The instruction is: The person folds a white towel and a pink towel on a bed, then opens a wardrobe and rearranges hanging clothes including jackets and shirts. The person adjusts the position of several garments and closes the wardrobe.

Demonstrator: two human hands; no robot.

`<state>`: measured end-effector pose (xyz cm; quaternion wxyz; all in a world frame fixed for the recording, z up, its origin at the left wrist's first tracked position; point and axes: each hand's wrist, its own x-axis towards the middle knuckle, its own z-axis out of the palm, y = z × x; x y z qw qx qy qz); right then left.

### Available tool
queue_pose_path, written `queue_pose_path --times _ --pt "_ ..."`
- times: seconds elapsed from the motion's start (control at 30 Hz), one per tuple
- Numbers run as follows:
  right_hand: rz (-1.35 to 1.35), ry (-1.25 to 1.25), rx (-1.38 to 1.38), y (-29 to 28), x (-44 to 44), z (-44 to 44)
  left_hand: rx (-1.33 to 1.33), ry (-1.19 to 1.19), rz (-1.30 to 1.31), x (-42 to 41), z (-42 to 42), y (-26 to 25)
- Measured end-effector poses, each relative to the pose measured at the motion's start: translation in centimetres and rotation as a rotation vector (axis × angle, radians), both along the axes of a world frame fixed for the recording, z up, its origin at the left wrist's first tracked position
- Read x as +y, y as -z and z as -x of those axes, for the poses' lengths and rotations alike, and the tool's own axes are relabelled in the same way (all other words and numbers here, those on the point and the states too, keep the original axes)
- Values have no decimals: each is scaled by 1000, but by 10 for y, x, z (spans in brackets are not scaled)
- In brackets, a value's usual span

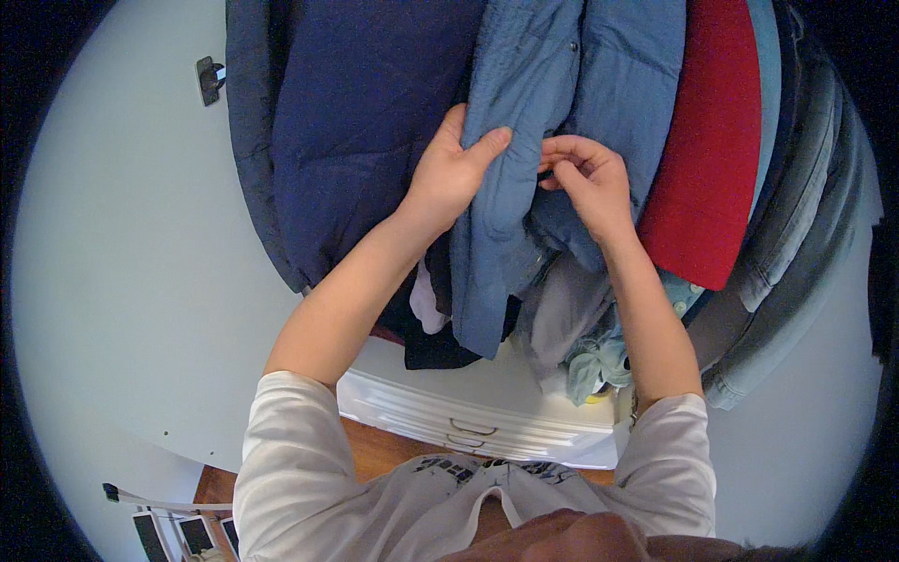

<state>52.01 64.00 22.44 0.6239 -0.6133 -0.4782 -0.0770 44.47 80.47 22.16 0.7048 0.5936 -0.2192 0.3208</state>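
Note:
A blue jacket [513, 84] hangs among other garments before me. My left hand [460, 161] grips its left front part, the thumb lying on the cloth and the fingers behind it. My right hand [586, 179] is at the edge of the jacket's opening, its fingers curled and thumb bent close to them; whether they pinch the cloth cannot be told. A dark snap [574, 47] shows higher on the jacket. Left of it hangs a navy garment [365, 126], right of it a red one [709, 147].
Denim garments [793, 232] hang at the right. Below stands a white drawer unit [491, 421] with metal handles, a pale green cloth [597, 369] over its top. A small dark device [207, 81] is at the upper left, a slatted rack [175, 530] at the lower left.

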Motion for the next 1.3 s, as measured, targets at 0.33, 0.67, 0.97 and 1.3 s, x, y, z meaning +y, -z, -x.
queue_pose_path --times 0.33,0.67,0.97,1.3 --pt "-3 44 26 -2 -5 -9 1 -104 -38 12 -1 0" --pt "-20 88 33 -7 -9 -9 139 -171 0 24 6 -8" --pt "-101 171 22 -21 -11 -4 122 -171 5 51 11 -12" --pt "-61 123 -40 -19 -15 -12 147 -386 -198 55 11 -10"
